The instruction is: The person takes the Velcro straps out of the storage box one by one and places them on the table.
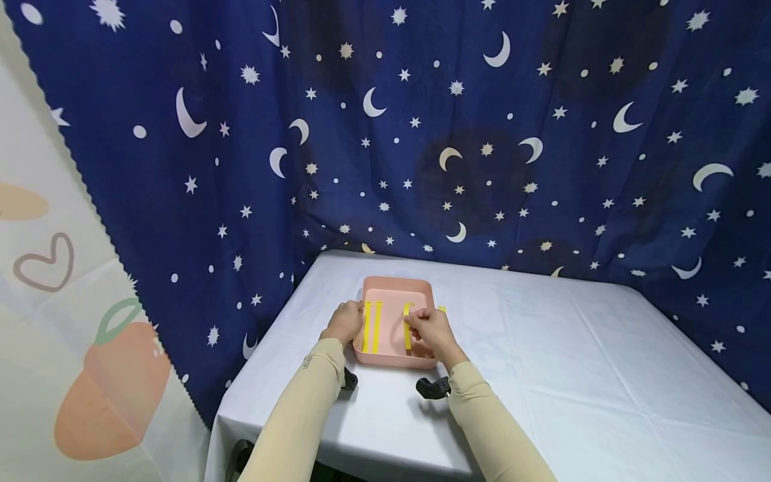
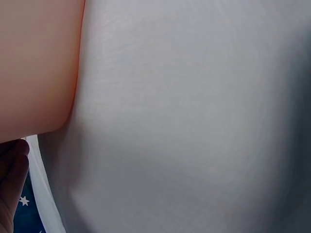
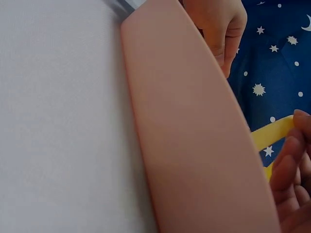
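A shallow pink box (image 1: 394,359) stands on the white-covered table. My left hand (image 1: 346,321) grips its left wall near the rim. Two yellow strips (image 1: 377,328) lie side by side along the left of the box. Over the right half, my right hand (image 1: 430,327) pinches one end of another yellow strip (image 1: 407,331), which stretches toward the box's near side. The right wrist view shows this strip (image 3: 273,133) between thumb and fingers, beyond the pink wall (image 3: 189,121). One more yellow piece (image 1: 442,308) peeks out past the right wall, mostly hidden by the right hand.
White cloth (image 1: 578,375) covers the table. A dark blue curtain (image 1: 421,134) with moons and stars hangs behind it, and a pale printed curtain (image 1: 72,348) at the left. Black wrist-worn devices (image 1: 432,388) sit under both forearms.
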The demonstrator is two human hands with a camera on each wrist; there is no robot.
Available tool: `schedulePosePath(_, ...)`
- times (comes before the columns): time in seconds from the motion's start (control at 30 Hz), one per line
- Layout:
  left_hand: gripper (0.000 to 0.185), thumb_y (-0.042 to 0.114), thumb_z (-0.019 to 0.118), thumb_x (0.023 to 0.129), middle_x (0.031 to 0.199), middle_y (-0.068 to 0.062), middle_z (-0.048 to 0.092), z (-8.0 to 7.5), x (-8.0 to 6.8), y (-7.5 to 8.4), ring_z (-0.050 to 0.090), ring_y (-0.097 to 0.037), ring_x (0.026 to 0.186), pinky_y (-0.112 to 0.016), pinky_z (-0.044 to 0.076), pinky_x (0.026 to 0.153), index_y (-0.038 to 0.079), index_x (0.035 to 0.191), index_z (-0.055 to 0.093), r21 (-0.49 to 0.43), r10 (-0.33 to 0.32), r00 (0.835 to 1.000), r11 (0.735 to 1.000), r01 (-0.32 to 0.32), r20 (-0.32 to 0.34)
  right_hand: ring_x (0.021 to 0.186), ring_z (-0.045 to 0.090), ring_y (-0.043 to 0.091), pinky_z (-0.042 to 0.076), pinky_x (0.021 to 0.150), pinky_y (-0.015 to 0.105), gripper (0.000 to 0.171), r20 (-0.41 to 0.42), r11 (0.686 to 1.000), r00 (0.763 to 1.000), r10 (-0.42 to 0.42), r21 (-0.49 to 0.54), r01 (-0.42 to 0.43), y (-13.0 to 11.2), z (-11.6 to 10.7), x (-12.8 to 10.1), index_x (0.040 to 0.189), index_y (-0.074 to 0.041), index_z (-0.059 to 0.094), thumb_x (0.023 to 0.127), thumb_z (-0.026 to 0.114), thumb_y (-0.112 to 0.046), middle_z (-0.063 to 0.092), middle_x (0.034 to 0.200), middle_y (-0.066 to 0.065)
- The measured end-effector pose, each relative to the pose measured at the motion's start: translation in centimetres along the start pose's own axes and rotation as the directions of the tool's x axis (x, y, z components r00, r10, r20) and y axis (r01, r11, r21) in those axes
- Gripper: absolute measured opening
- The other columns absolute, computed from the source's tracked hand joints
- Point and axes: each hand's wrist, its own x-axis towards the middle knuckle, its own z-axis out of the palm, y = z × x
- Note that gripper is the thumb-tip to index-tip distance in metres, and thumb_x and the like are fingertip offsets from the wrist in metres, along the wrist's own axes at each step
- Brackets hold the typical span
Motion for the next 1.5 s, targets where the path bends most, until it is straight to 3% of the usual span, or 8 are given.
schedulePosePath(0.17,0.041,0.015,0.040,0.108,0.141,-0.015,0.060,0.0,0.1,0.1,0.060,-0.026,0.124,-0.042,0.050,0.104,0.012,0.147,0.051,-0.003,-0.017,1.000,1.000,0.017,0.010,0.061,0.053,0.014,0.045,0.056,0.024,0.013,-0.008,1.000,1.000,-0.011,0.006,0.011,-0.1,-0.3,-0.1,0.083,-0.001,0.064,0.093,0.070,-0.008,0.058,0.067,0.001)
schedulePosePath(0.4,0.041,0.016,0.042,0.108,0.141,-0.014,0.060,0.1,0.4,0.1,0.062,-0.021,0.115,-0.040,0.051,0.101,0.012,0.147,0.051,-0.002,-0.025,1.000,1.000,0.025,0.006,0.063,0.053,0.013,0.045,0.056,0.024,0.015,0.017,1.000,1.000,-0.017,0.010,0.017,0.0,-0.7,-0.1,0.084,-0.001,0.063,0.094,0.070,-0.010,0.058,0.069,0.000)
schedulePosePath(0.73,0.040,0.017,0.044,0.108,0.141,-0.014,0.060,0.1,0.4,0.1,0.060,-0.025,0.125,-0.041,0.050,0.103,0.012,0.147,0.052,-0.003,-0.025,1.000,1.000,0.025,0.006,0.062,0.052,0.013,0.045,0.057,0.026,0.014,0.015,1.000,1.000,-0.019,-0.002,0.019,0.0,-1.3,-0.1,0.085,-0.001,0.064,0.094,0.069,-0.011,0.058,0.068,0.000)
schedulePosePath(1.03,0.041,0.018,0.042,0.108,0.142,-0.012,0.059,0.2,0.5,0.2,0.061,-0.020,0.114,-0.038,0.051,0.098,0.016,0.149,0.050,-0.019,-0.074,0.997,0.997,0.074,0.027,0.062,0.052,0.012,0.045,0.057,0.024,0.015,0.008,1.000,1.000,-0.019,0.011,0.019,0.1,-2.2,0.2,0.084,0.001,0.065,0.094,0.069,-0.009,0.058,0.068,0.000)
schedulePosePath(1.5,0.041,0.016,0.041,0.108,0.145,-0.012,0.057,0.2,0.3,0.0,0.059,-0.024,0.125,-0.041,0.050,0.102,0.015,0.148,0.050,-0.028,-0.044,0.999,0.999,0.045,0.009,0.061,0.053,0.010,0.047,0.056,0.023,0.015,-0.021,1.000,0.999,-0.028,-0.014,0.027,0.0,-3.4,0.1,0.084,0.003,0.064,0.094,0.068,-0.008,0.058,0.067,-0.001)
